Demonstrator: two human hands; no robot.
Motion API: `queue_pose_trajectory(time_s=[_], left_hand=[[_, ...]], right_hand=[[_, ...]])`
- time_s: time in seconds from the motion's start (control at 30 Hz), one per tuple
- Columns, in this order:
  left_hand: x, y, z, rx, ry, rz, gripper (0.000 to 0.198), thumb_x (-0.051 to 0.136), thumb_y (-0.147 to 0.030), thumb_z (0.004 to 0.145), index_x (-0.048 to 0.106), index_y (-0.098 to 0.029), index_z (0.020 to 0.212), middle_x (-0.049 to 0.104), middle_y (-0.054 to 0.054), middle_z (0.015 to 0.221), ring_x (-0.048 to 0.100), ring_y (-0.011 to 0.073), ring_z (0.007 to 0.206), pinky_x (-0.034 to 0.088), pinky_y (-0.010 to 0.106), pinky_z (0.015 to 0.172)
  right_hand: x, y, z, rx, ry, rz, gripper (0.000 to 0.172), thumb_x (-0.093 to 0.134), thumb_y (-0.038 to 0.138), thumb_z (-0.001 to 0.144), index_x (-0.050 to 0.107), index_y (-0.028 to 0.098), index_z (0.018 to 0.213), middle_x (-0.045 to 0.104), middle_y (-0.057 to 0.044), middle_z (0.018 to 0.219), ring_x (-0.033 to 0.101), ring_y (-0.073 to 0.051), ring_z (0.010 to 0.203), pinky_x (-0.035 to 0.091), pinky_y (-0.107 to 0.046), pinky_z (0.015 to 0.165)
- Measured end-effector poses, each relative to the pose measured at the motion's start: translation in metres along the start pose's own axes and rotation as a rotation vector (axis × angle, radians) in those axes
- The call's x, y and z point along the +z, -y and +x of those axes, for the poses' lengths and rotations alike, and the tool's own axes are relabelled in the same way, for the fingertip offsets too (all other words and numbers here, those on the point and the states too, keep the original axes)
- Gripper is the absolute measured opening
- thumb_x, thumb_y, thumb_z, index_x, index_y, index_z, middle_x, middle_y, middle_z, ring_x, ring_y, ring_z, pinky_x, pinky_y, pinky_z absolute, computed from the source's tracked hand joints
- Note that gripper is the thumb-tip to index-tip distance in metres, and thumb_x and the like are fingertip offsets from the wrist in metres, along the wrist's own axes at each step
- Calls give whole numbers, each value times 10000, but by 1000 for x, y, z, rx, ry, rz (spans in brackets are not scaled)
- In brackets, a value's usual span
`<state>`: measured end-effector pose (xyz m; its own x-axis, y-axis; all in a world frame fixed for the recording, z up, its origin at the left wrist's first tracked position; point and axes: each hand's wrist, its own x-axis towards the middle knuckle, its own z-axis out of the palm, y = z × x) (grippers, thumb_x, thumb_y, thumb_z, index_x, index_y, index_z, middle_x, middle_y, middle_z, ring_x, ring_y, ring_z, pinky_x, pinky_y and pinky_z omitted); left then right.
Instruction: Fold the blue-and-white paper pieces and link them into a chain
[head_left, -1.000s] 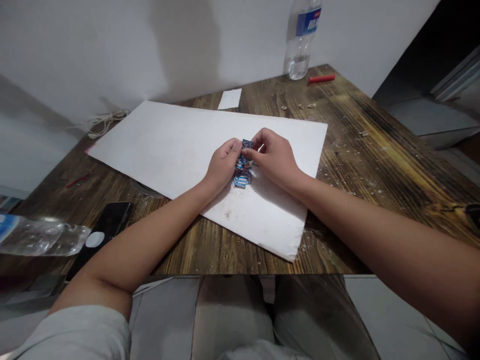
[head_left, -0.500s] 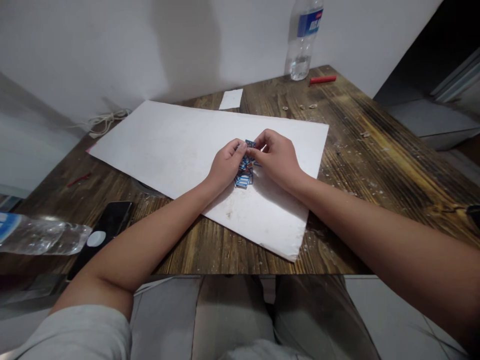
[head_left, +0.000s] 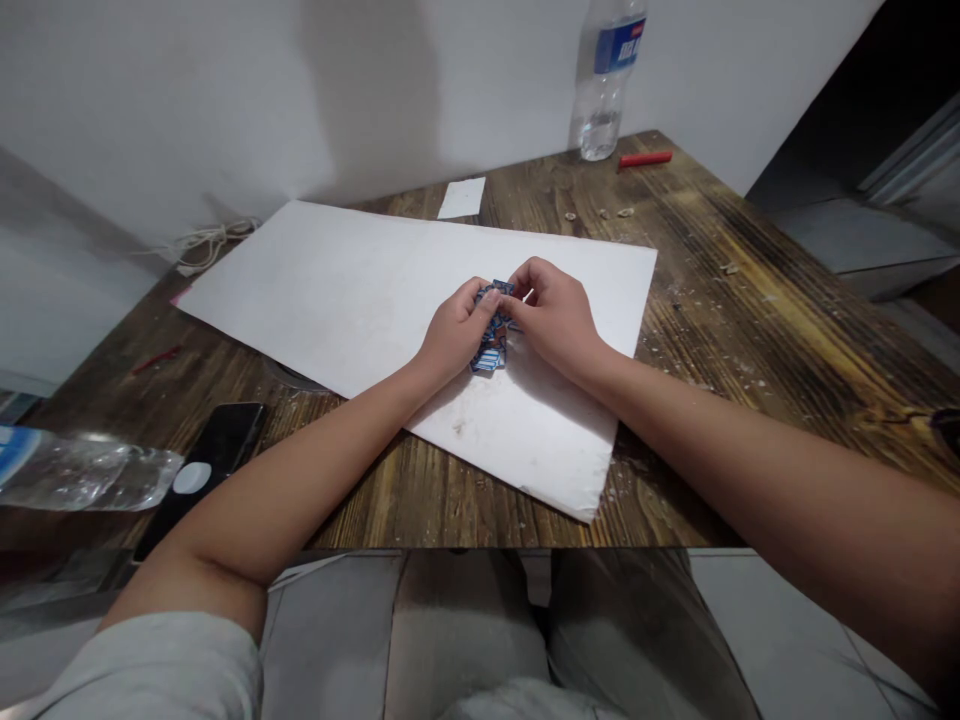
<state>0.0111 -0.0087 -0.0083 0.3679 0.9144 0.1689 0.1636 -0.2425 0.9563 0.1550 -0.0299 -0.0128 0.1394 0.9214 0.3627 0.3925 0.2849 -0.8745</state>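
Crept rightward a little since the earliest picture, the left thumb now lies almost against the right fingertips on the small blue-patterned piece, near the middle of the frame over the white board. The left hand pinches it under the thumb, the other fingers mostly hidden behind; the right hand has thumb and forefinger closed together at its upper part. Whether it is one part or several, I cannot tell.

Tugging unevenly could bend or tear the piece, since it looks thin and the grips sit close together; if it is several parts, a loosened one might drop onto the board. At lower left, the forearm reaches over the dark phone at the table edge, so a swing of the elbow could knock it off, or roll the lying bottle.

The upright bottle at top right wears a blue label with white lettering and a red patch, too blurred to read. The lying bottle's blue-and-white label is cut by the frame edge. No brand is legible.
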Motion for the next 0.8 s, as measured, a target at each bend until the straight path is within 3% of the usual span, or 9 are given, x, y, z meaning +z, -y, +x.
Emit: queue_pose_trajectory(time_s=[0.37,0.8], left_hand=[[-3,3,1,78,9,120,247,536,-418,930,521,-209,800,536,0,757,491,115,712,385,247,643],[-3,5,1,71,19,112,262,532,-438,930,516,-211,801,535,6,752,490,114,696,388,255,631]], right_hand=[[1,-1,0,3,14,22,125,593,229,792,476,242,749,556,12,736,481,-148,711,347,-335,678],[3,-1,0,7,9,25,123,597,241,790,484,242,742,578,8,736,493,-145,700,361,-334,673]])
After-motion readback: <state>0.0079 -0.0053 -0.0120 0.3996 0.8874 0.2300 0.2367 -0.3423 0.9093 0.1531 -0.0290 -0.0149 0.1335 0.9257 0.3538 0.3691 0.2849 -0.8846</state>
